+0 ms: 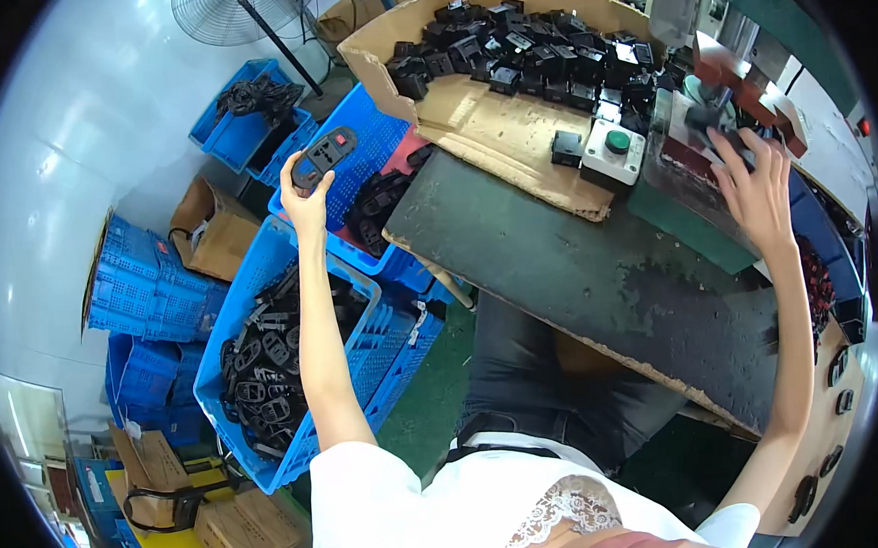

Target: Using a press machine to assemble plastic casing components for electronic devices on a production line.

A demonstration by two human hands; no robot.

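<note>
My left hand is raised over the blue crates, thumb and fingers closed round a black power socket with a red switch on its face. At the right, my right hand reaches into the bench machine, its fingers stretched and spread. Just beyond its fingertips a small black part sits on the machine's reddish fixture; it is blurred, and whether the fingers touch it I cannot tell. Next to the fixture stands a pale control box with a green push button. A single black housing lies beside that box.
A cardboard tray on the dark worktable holds many black housings. To the left, a blue crate is full of black parts, and another blue crate stands against the table. A fan is behind. Black pieces lie far right.
</note>
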